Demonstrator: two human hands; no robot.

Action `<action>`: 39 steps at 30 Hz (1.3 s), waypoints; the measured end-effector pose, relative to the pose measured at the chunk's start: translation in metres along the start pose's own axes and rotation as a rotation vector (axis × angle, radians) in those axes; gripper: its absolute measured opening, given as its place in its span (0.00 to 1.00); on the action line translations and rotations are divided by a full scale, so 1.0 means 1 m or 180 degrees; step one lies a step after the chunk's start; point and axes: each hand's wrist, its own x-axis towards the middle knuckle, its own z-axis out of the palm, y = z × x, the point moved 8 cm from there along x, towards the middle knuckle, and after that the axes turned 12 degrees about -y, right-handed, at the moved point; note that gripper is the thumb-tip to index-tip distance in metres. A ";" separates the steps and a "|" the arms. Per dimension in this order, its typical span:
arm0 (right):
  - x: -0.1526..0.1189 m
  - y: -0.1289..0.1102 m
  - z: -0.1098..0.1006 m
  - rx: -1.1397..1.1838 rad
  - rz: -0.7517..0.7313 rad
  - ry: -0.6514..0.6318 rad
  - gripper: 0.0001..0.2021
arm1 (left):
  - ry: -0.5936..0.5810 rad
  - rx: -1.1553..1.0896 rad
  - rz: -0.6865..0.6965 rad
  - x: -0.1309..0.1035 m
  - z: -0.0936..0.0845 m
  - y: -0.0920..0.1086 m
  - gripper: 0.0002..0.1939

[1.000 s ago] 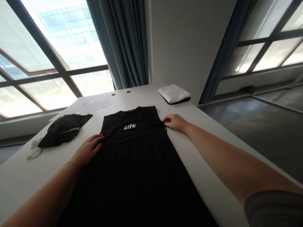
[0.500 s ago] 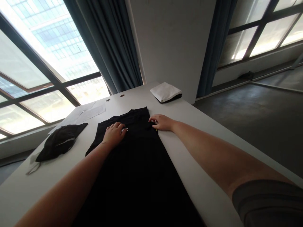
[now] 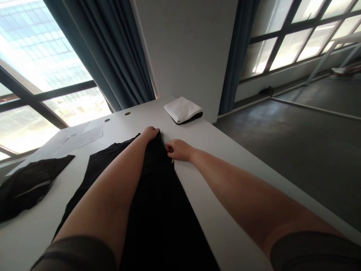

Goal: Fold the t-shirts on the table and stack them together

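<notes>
A black garment [image 3: 158,195], which looks like a shirt, lies spread lengthwise on the white table [image 3: 208,210]. My left hand [image 3: 150,133] reaches across it, its fingers closed on the far right corner by the shoulder. Beside the garment's right edge, a little nearer to me, my right hand [image 3: 179,149] has its fingers bent and pressed together on the cloth there. A small yellow bit [image 3: 172,161] shows just below that hand. My left forearm hides part of the garment's upper middle.
Toward the far end lies a folded white cloth [image 3: 183,109] on top of something black. At left is a crumpled dark cloth [image 3: 28,184], with paper sheets [image 3: 81,138] beyond it. The table's right edge borders a grey floor [image 3: 282,139]. Curtains and windows stand behind.
My left hand has gone from lying on the garment's upper middle to gripping its far right corner. My right hand stays at the right edge, fingers now closed. The view has turned right.
</notes>
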 end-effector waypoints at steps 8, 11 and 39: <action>-0.002 0.002 -0.009 -0.0420 0.0169 0.0100 0.06 | 0.0385 -0.1055 -0.0410 -0.008 0.004 -0.027 0.25; -0.001 0.003 -0.008 -0.0445 0.0209 0.0115 0.05 | 0.0226 -0.1368 -0.0314 -0.017 0.000 -0.035 0.24; -0.014 0.040 -0.033 0.0213 0.1225 0.1028 0.19 | 0.0140 -0.1461 0.0723 -0.100 0.037 0.009 0.18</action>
